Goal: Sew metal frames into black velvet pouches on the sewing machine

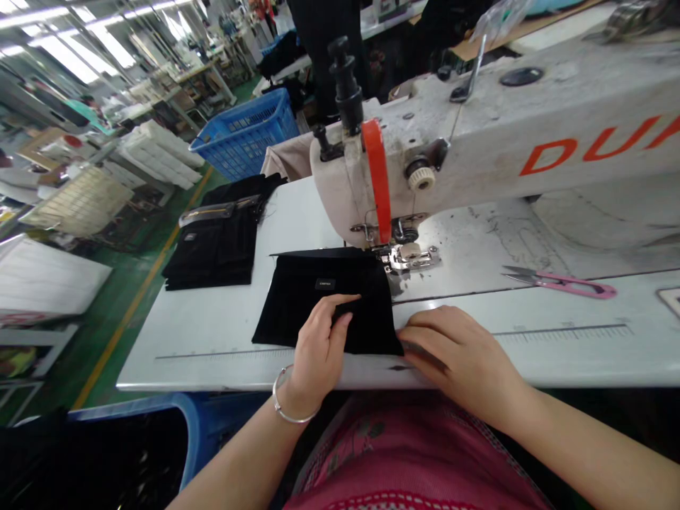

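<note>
A black fabric piece [302,312] with a small dark label [324,283] lies on the sewing machine table, its upper right edge beside the metal presser foot [409,258]. My left hand [321,347], a silver bracelet at its wrist, is closed on the middle of the cloth, thumb and forefinger close together; whether they pinch a layer cannot be made out. At the lower right corner, my right hand [451,350] grips the cloth's edge between thumb and bent fingers. The sewing machine [340,177] with its orange guard [377,180] stands just beyond both hands.
Pink-handled thread snips [563,281] lie on the right of the table [196,319]. Stacked black pieces [215,248] with a zipper sit at the left. A blue crate [247,134] stands behind, and a blue bin [188,418] with dark material stands below the table's front left edge.
</note>
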### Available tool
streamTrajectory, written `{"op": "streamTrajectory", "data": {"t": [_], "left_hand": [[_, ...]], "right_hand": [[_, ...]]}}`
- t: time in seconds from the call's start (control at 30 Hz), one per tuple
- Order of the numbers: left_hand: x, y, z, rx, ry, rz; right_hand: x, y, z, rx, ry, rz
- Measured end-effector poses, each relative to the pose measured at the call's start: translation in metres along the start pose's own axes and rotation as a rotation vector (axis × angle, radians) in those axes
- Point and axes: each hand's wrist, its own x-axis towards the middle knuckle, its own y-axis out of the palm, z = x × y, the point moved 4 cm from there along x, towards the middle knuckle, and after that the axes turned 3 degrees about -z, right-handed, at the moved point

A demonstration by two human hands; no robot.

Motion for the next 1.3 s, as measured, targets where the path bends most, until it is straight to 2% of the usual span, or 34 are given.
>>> {"op": "streamTrajectory", "data": {"t": [0.13,0.3,0.4,0.47,0.57,0.67,0.77,0.87,1.1,1.3], "left_hand": [[0.0,0.001,0.0,-0.002,0.005,0.009],[0.0,-0.001,-0.001,0.005,0.009,-0.005],[0.003,-0.005,-0.005,0.037,0.069,0.016],[0.004,-0.004,-0.01,0.077,0.195,0.116],[0.003,0.003,-0.015,0.194,0.427,0.328],[0.0,0.011,-0.012,0.319,0.516,0.465],[-0.001,0.017,-0.01,0.386,0.534,0.535],[0.0,0.02,-0.014,0.394,0.538,0.555],[0.015,0.025,-0.022,0.475,0.408,0.576],[0.012,0.029,-0.014,0.394,0.477,0.618]], "right_hand": [[0.0,0.0,0.002,-0.02,-0.038,-0.024],[-0.003,0.004,0.007,-0.039,-0.134,0.072],[-0.006,0.004,0.008,-0.028,-0.161,0.061],[-0.008,0.003,0.007,-0.025,-0.177,0.046],[-0.007,0.002,0.008,0.009,-0.211,0.066],[-0.005,0.001,0.007,0.045,-0.198,0.068],[-0.004,0.0,0.008,0.066,-0.196,0.072],[-0.004,0.001,0.009,0.067,-0.192,0.102],[-0.002,0.004,0.007,0.084,-0.119,0.128],[-0.003,0.006,0.006,0.094,-0.152,0.156]]}}
